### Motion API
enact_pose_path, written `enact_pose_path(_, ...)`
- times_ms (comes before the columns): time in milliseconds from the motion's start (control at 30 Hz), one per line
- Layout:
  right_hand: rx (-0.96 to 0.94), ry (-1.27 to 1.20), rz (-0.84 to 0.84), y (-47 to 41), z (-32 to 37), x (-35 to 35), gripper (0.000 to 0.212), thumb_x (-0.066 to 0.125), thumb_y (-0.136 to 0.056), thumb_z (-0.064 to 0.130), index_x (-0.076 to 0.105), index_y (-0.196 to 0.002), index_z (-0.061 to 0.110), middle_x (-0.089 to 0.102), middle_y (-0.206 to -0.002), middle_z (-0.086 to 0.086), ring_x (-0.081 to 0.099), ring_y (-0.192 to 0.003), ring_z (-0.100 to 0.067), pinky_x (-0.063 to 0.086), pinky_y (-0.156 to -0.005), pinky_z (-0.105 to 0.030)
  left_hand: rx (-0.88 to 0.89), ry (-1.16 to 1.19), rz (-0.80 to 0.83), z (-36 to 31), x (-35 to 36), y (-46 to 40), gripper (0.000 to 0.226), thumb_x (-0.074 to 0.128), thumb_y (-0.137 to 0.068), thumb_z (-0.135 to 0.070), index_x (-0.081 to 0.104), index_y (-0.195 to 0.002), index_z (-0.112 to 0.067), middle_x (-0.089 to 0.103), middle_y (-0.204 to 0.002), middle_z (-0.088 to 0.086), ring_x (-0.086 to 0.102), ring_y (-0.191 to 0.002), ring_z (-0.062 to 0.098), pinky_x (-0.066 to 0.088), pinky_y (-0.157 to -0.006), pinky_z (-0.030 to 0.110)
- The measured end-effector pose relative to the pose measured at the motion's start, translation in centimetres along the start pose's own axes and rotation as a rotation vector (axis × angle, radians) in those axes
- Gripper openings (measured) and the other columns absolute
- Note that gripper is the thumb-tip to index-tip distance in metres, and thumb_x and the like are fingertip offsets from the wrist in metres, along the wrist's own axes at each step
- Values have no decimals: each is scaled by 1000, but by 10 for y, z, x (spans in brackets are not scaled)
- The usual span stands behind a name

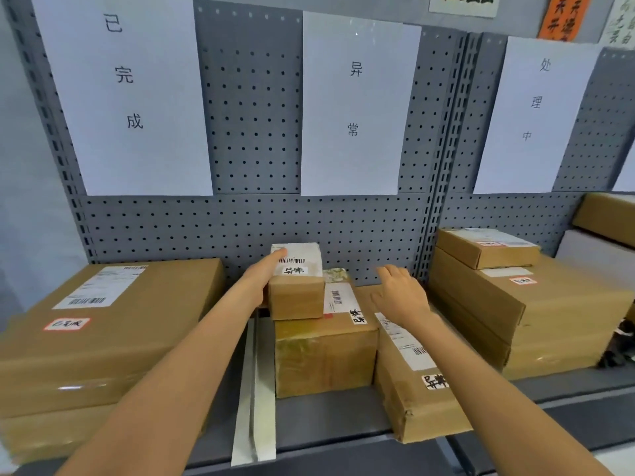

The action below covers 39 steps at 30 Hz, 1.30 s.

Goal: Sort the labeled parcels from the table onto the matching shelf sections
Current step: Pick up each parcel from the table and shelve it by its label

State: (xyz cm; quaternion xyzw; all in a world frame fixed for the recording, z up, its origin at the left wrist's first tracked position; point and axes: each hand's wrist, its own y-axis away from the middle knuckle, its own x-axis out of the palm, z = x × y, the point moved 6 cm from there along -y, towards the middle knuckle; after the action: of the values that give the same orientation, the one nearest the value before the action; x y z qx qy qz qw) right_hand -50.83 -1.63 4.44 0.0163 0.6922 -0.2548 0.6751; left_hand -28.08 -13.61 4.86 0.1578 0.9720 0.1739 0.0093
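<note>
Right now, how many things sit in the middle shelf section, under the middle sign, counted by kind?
Brown cardboard parcels: 3 (small parcel, middle parcel, long parcel)
White flat envelope: 1
Total: 4

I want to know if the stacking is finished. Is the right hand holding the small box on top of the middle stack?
No. The right hand hovers open beside the small box; only the left hand touches it.

On the shelf (326, 417), a small parcel (296, 297) sits on the middle parcel (324, 355); a long parcel (412, 389) lies right of it, a wide parcel (103, 324) left.
</note>
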Motion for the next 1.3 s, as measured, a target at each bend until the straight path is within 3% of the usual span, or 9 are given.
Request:
enact_pose_path(67,-12,-21,9,-7,-3,7,51,48,-95,23,38,-144,15,43,-145,-5,37,-134,-25,37,-106,-37,-6,5,-31,1,0,-5,27,64,-88,-43,64,-97,-18,72,-98,7,66,-97,25,52,-92,39)
enact_pose_path(233,-38,-26,59,-8,-12,35,47,46,-97,25,40,-142,13,44,-144,-7,38,-133,-26,37,-105,-36,-6,20,-50,3,5,-11,27,63,-89,-42,64,-97,-17,71,-88,6,64,-75,19,52,-76,34)
enact_pose_path(333,-38,-43,73,-8,-14,53,44,47,-97,26,43,-139,14,47,-141,-6,40,-130,-25,39,-102,-36,-8,21,-64,3,7,-13,30,64,-88,-43,65,-103,-16,71,-90,6,64,-75,20,52,-83,36)
enact_pose_path(467,-36,-98,80,-6,-11,72,38,43,-100,31,49,-133,15,50,-138,-5,43,-126,-24,39,-101,-35,-16,26,-63,4,8,-13,31,64,-88,-43,65,-105,-17,72,-86,4,64,-72,18,53,-72,33)
enact_pose_path(567,-54,-124,50,-5,-10,76,36,40,-101,31,51,-131,15,53,-135,-5,45,-124,-23,39,-101,-35,-15,19,-84,4,7,-15,31,64,-88,-43,65,-105,-17,72,-86,3,64,-74,18,52,-80,35)
enact_pose_path(700,-82,-128,28,-4,-8,78,36,38,-102,28,50,-133,15,52,-136,-4,45,-125,-23,37,-101,-34,-8,18,-115,4,10,-14,24,63,-89,-42,63,-91,-19,70,-79,1,62,-71,17,48,-69,31)
enact_pose_path(1067,-75,-172,20,-4,-8,81,33,38,-101,26,52,-128,13,55,-132,-6,47,-122,-23,39,-98,-34,-8,10,-148,-2,14,-11,30,64,-86,-48,63,-92,-19,70,-60,-1,62,-67,17,46,-57,32)
enact_pose_path(1233,-80,-138,38,-4,-8,84,31,36,-100,22,54,-123,12,57,-129,-7,48,-118,-25,37,-98,-35,39,74,-173,-8,11,-7,46,51,-89,-60,64,-101,-18,70,-84,3,64,-70,20,51,-61,32)
enact_pose_path(1300,-74,-146,47,-3,-8,83,31,36,-100,22,55,-123,11,58,-129,-8,48,-119,-26,37,-98,-36,71,29,-208,-10,6,-3,55,47,-91,-62,62,-113,-14,68,-88,3,63,-82,24,54,-76,36)
